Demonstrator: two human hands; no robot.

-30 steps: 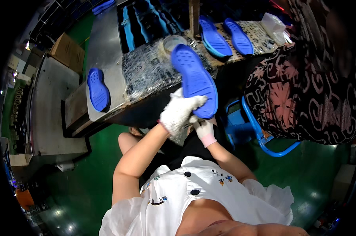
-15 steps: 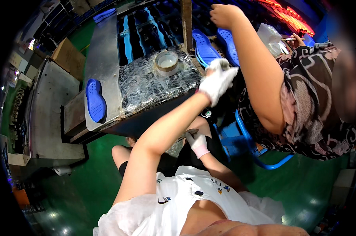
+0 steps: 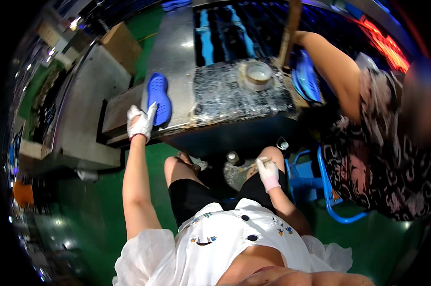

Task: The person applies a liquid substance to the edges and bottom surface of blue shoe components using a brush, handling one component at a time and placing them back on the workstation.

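My left hand (image 3: 140, 123), in a white glove with bare fingertips, reaches to the near left edge of the metal table. Its fingers are apart, one lying against the side of a blue shoe sole (image 3: 159, 97). The sole lies lengthwise on the tabletop, holes toward the far end. Over my right thigh, my gloved right hand (image 3: 268, 172) is closed on a thin brownish stick-like tool (image 3: 251, 167), whose far end is hard to make out. A round tub (image 3: 258, 75) with pale contents stands on the plastic-wrapped part of the table.
A co-worker's arm (image 3: 332, 64) reaches over the table at the right, near stacked blue soles (image 3: 305, 78). Light-blue strips (image 3: 204, 40) lie on the dark slatted section behind. A wooden post (image 3: 290, 35) rises there. A blue chair (image 3: 327, 190) stands at the right, a cardboard box (image 3: 121, 47) at the left.
My left hand has moved from the soles by the co-worker to the sole at the table's left edge. The view has shifted left. My right hand stays over my thigh.
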